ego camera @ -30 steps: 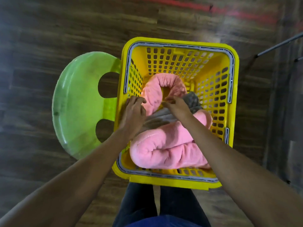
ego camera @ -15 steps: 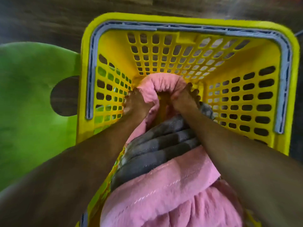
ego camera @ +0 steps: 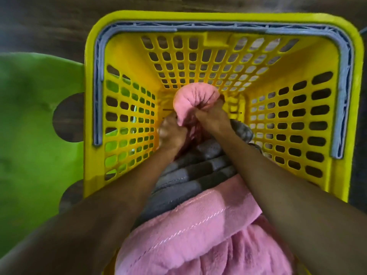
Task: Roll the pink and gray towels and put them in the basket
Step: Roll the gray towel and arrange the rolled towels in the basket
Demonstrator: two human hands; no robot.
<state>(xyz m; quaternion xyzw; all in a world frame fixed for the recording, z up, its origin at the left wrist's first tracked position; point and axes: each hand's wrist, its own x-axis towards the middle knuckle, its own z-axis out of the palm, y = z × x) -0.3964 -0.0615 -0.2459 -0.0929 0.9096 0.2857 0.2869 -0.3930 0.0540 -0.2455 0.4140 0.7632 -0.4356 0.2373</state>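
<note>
both hands are deep in the yellow basket (ego camera: 218, 18): left hand (ego camera: 171, 133) and right hand (ego camera: 211, 120) each have fingers curled tight on an end of the bent pink roll (ego camera: 195, 98), which arches toward 12 o'clock (left one's a bit blurry). the gray towel (ego camera: 190, 173) lies at 6 o'clock under the forearms, with a second pink towel (ego camera: 198, 235) nearer still. a green stool (ego camera: 39, 135) sits at 9 o'clock on the dark wood floor (ego camera: 49, 26). half a second back the roll's ends were apart, now they're squeezed together.
</note>
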